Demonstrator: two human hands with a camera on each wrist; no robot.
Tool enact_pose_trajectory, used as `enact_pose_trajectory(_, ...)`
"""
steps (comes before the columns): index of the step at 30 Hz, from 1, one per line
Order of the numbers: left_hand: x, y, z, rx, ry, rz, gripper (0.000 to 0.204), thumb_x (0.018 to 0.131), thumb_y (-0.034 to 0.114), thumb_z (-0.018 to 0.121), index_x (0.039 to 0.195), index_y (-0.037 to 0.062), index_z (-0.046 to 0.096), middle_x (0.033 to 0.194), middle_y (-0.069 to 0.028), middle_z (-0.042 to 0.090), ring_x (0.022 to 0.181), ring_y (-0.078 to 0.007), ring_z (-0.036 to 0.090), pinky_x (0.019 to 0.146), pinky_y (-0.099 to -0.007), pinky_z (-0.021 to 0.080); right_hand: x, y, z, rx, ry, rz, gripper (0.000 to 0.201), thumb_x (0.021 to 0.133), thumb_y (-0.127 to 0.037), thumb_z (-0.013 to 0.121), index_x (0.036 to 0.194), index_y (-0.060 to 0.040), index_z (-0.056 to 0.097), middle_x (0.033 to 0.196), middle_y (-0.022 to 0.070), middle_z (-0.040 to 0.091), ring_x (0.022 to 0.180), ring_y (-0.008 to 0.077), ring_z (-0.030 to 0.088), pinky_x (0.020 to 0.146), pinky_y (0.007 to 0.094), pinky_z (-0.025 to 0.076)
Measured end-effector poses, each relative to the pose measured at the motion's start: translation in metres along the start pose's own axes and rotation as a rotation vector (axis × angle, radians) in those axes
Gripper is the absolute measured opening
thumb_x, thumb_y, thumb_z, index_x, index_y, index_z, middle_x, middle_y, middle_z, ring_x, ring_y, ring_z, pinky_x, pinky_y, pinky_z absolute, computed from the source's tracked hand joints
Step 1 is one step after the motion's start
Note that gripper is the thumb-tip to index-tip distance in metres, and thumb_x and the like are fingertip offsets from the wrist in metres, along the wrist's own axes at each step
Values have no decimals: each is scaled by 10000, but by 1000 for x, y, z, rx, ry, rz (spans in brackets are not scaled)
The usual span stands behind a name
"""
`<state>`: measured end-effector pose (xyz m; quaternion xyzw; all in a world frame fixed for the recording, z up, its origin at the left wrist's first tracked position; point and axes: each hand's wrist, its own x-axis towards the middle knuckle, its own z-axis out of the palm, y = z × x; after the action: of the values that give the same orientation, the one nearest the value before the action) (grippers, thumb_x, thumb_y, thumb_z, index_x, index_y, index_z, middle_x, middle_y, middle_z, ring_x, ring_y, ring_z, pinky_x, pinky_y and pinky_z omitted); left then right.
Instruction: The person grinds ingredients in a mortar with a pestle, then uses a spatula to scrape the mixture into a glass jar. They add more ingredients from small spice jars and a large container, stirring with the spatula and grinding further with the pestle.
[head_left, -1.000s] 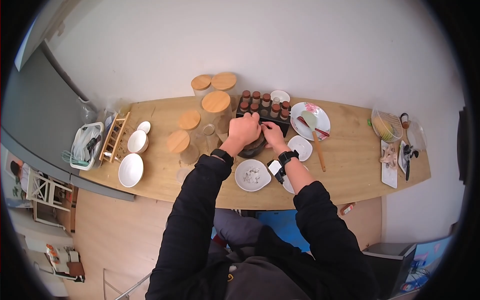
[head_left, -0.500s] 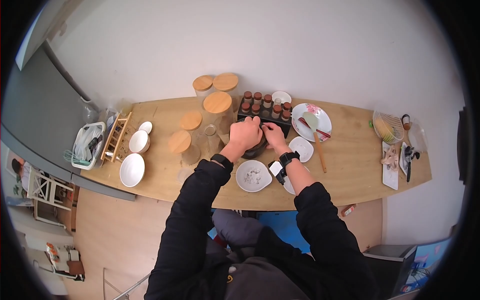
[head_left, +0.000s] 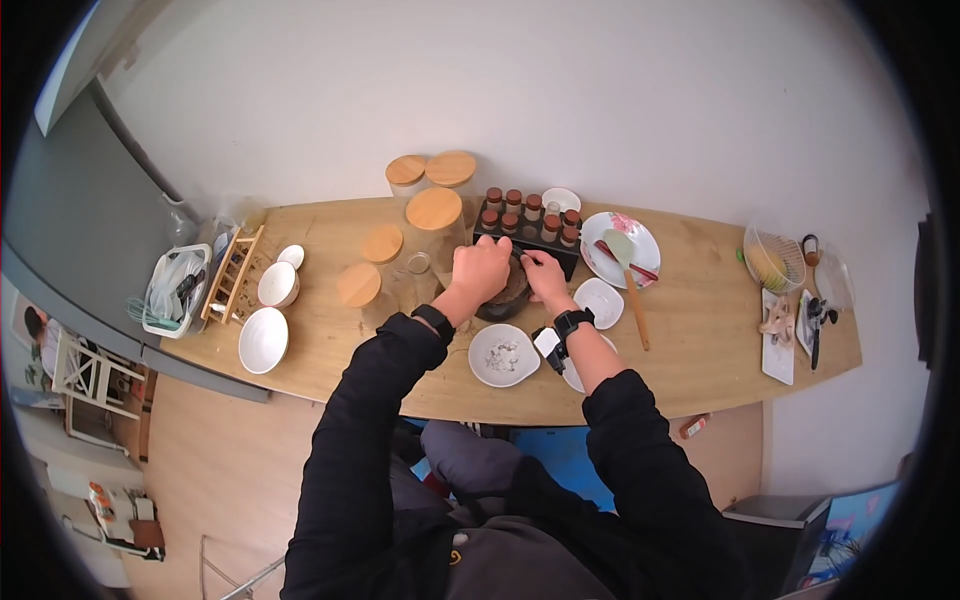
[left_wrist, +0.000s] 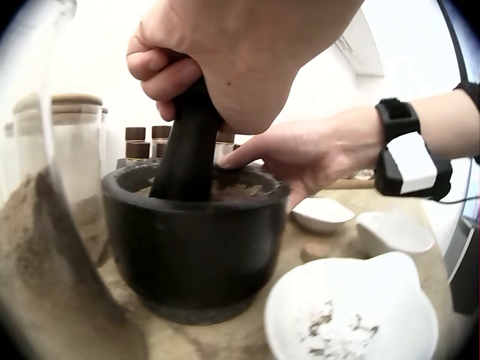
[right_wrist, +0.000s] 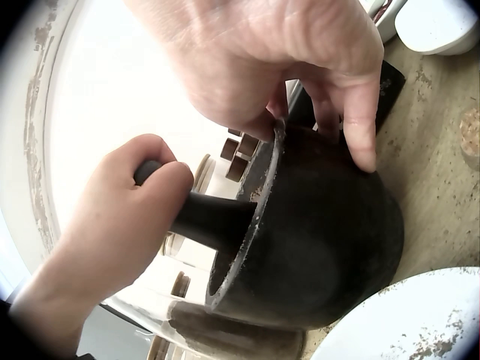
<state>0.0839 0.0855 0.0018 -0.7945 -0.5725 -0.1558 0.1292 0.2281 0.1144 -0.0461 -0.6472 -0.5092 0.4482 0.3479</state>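
Note:
A black stone mortar (left_wrist: 195,255) stands on the wooden table, with brown ground matter inside it. My left hand (head_left: 480,270) grips the black pestle (left_wrist: 187,154) by its upper end, and its lower end goes down inside the mortar. On the mortar's right side, my right hand (head_left: 546,278) holds the rim, thumb at the inner edge and fingers (right_wrist: 360,131) against the outer wall. In front of the mortar sits a white spouted bowl (head_left: 503,356) with dark and pale crumbs in it.
Lidded glass jars (head_left: 436,212) stand left of the mortar, and a spice rack (head_left: 545,245) with brown-capped bottles is behind it. To the right are a small white dish (head_left: 600,302) and a floral plate (head_left: 640,240) bearing a spatula (head_left: 632,290). White bowls (head_left: 263,340) sit far left.
My left hand has shifted slightly left with the pestle, showing more of the mortar's inside. The right hand keeps its hold on the rim.

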Motion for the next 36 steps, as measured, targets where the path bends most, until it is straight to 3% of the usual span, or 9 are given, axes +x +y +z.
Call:
enact_pose_trajectory(4, 7, 10, 5, -172, 28, -99, 138, 793, 181, 553, 878, 73, 538, 787, -114, 611, 625, -291, 653, 547, -419, 509, -1, 1, 1, -3, 7, -5, 348, 877, -314, 570, 1164, -125, 627, 998, 114, 672, 718, 270, 674, 550, 349, 559)
enact_pose_trajectory(7, 23, 6, 11, -100, 69, -129, 135, 800, 182, 546, 877, 71, 537, 783, -109, 614, 625, -294, 652, 559, -433, 511, 3, 5, 2, 27, 8, -25, 346, 877, -310, 570, 1162, -124, 629, 980, 113, 675, 700, 266, 671, 543, 349, 556)
enact_pose_trajectory(14, 8, 9, -3, -85, -66, -120, 151, 812, 214, 546, 851, 69, 526, 758, -136, 608, 628, -315, 646, 524, -432, 506, 0, 3, -1, 30, -20, -11, 345, 872, -307, 574, 1153, -116, 634, 1000, 114, 673, 693, 268, 671, 545, 335, 555)
enact_pose_trajectory(20, 23, 0, 9, -137, 78, -157, 153, 815, 218, 544, 847, 70, 522, 772, -136, 614, 618, -312, 638, 541, -446, 511, 2, 4, -1, 10, -36, -29, 375, 890, -295, 569, 1199, -84, 598, 1020, 80, 645, 789, 222, 659, 536, 346, 569)
enact_pose_trajectory(24, 26, 0, 4, 1, -75, -124, 164, 807, 216, 552, 873, 67, 546, 784, -127, 622, 686, -290, 655, 568, -426, 516, 2, 7, 1, 36, -19, -35, 364, 878, -309, 571, 1176, -104, 618, 1010, 98, 662, 751, 247, 669, 538, 347, 564)
enact_pose_trajectory(27, 20, 13, 0, -49, -162, -52, 170, 807, 219, 551, 881, 67, 558, 791, -122, 627, 714, -282, 660, 579, -410, 518, 3, 9, 1, 41, -17, -31, 358, 872, -317, 573, 1158, -111, 631, 991, 107, 675, 725, 260, 675, 542, 349, 563)
enact_pose_trajectory(31, 26, 21, 4, -96, -128, 52, 181, 801, 228, 560, 896, 75, 567, 796, -120, 628, 709, -279, 659, 585, -397, 517, 1, 2, -2, 19, -25, 10, 352, 874, -313, 571, 1153, -110, 635, 986, 108, 677, 722, 264, 677, 543, 345, 562)
enact_pose_trajectory(36, 39, 2, 8, 17, -44, 26, 165, 800, 223, 560, 890, 85, 558, 789, -119, 626, 691, -272, 656, 584, -401, 515, 3, 5, -1, 47, -16, -23, 350, 875, -310, 572, 1156, -110, 634, 959, 108, 681, 687, 264, 675, 540, 340, 553)
